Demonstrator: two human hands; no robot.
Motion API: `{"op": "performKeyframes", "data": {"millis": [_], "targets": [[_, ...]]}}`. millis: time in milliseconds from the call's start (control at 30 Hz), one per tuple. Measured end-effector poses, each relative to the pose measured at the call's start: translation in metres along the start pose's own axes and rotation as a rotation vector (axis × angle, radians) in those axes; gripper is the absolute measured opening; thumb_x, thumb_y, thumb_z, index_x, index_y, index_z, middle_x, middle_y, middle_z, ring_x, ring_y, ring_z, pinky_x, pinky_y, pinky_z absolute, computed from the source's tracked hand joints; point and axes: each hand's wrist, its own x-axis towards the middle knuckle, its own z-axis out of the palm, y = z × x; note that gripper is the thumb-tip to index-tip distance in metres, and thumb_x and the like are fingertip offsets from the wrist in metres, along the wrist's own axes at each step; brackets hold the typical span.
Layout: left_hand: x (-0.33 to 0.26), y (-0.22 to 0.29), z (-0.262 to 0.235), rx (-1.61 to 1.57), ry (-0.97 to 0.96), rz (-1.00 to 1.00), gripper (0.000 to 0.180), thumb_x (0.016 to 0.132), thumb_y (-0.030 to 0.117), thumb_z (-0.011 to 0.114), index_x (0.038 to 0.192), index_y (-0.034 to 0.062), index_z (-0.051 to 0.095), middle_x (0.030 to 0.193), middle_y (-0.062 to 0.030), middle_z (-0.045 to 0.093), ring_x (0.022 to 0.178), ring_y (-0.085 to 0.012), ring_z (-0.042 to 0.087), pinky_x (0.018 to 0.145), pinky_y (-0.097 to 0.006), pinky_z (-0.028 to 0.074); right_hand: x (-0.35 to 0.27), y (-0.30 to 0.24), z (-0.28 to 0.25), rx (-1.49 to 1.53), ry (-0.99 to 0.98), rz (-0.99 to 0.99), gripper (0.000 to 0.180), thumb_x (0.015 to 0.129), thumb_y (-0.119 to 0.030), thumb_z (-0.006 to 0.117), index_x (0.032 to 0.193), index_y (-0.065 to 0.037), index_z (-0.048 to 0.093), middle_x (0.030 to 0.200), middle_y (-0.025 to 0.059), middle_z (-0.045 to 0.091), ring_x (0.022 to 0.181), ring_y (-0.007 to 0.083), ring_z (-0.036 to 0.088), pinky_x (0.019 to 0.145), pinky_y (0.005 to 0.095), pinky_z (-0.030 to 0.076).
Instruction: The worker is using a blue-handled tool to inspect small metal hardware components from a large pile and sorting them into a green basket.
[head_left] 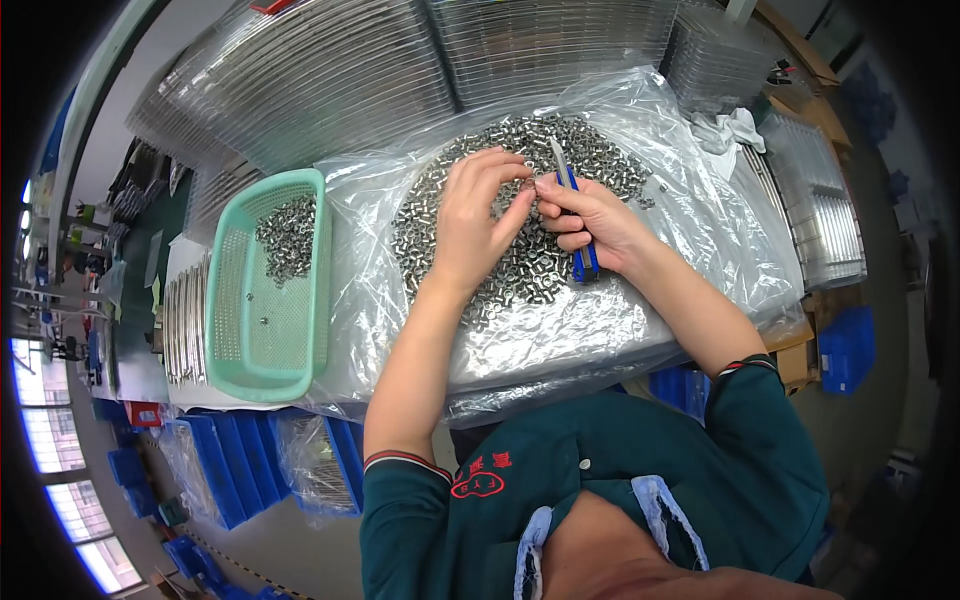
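Note:
My right hand (597,222) is closed round a blue utility knife (586,258), its blade pointing away from me. My left hand (474,215) is closed too, thumb and fingertips brought together close to the right fingertips. Whatever sits between those fingertips is too small to make out. Under both hands spreads a large heap of small shiny metal parts (440,240), lying on clear plastic sheeting (365,260). To the left stands a mint-green plastic basket (222,335) with a smaller pile of similar metal parts (289,240) at its far end.
Tall stacks of clear plastic trays (320,90) line the table's far side, with more trays (815,200) at the right. A white cloth (728,132) lies at the far right. Blue bins (235,465) stand below the near left edge, and a blue crate (846,350) is at the right.

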Motion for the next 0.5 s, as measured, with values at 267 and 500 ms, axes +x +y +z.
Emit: {"op": "performKeyframes", "data": {"millis": [267, 500], "targets": [[-0.002, -0.001, 0.001, -0.027, -0.027, 0.004, 0.020, 0.071, 0.005, 0.066, 0.091, 0.0047, 0.061, 0.098, -0.0071, 0.060, 0.098, -0.0247, 0.054, 0.083, -0.034, 0.042, -0.001, 0.000, 0.001, 0.003, -0.027, -0.008, 0.016, 0.086, -0.023, 0.059, 0.082, -0.010, 0.050, 0.066, -0.0049, 0.047, 0.046, -0.0025, 0.038, 0.034, 0.0113, 0.028], [-0.003, 0.005, -0.002, -0.122, 0.036, -0.154, 0.013, 0.076, 0.006, 0.064, 0.089, 0.0034, 0.060, 0.088, -0.0079, 0.059, 0.088, -0.0192, 0.055, 0.078, -0.030, 0.044, 0.000, -0.003, -0.004, 0.139, -0.080, 0.043, 0.025, 0.090, -0.028, 0.050, 0.096, -0.003, 0.053, 0.064, -0.0060, 0.042, 0.046, -0.0021, 0.034, 0.035, 0.0118, 0.026]]}}
